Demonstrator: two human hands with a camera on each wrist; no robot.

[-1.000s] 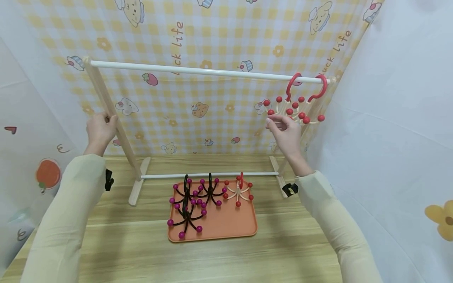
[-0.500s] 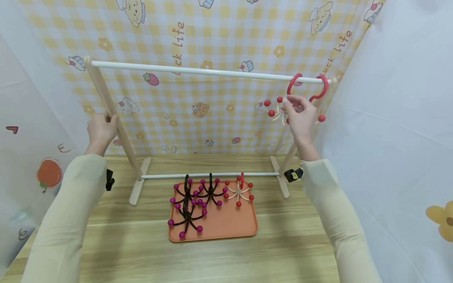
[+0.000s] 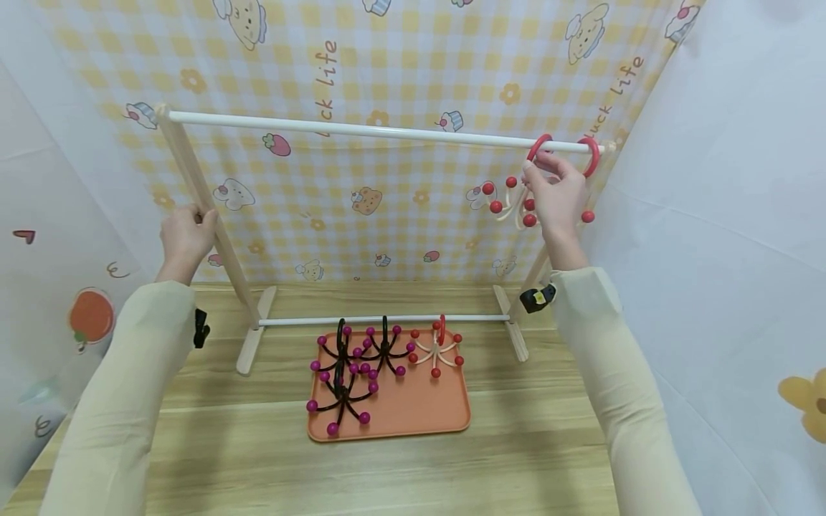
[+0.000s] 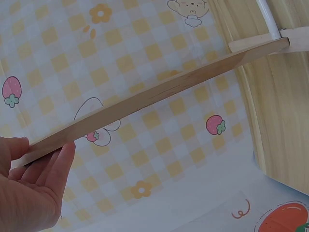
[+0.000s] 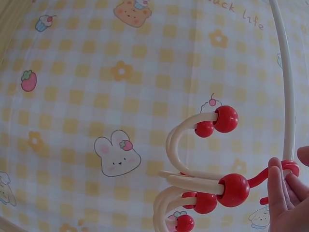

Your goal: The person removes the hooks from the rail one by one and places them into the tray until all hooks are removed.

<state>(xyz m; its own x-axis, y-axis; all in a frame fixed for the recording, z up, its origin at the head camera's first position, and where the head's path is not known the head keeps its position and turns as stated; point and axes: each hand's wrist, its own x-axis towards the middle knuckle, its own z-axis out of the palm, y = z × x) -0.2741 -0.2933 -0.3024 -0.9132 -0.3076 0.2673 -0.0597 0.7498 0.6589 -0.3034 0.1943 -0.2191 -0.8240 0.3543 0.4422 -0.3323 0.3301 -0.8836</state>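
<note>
In the head view my left hand (image 3: pixel 187 240) grips the left wooden post (image 3: pixel 191 168) of a rack; the left wrist view shows thumb and fingers on its two sides. Two scalp massagers hang by their red hooks from the right end of the white top rail (image 3: pixel 361 130). At the inner massager (image 5: pixel 234 190), with cream prongs and red balls, my right hand (image 3: pixel 560 197) is up by the hook (image 5: pixel 291 166). In the right wrist view its fingers lie straight beside the hook, thumb apart. The outer massager (image 3: pixel 591 158) is partly hidden behind this hand.
An orange tray (image 3: pixel 419 419) on the wooden table holds several black massagers (image 3: pixel 343 393) with magenta balls and one cream-and-red massager (image 3: pixel 436 351). The rack's lower rail (image 3: pixel 290 322) runs just behind it. A checked cloth (image 3: pixel 400 79) hangs at the back.
My right hand has moved up and right from the inner massager's prongs to its hook. The left hand stays on the post, and the hanging massagers keep their places.
</note>
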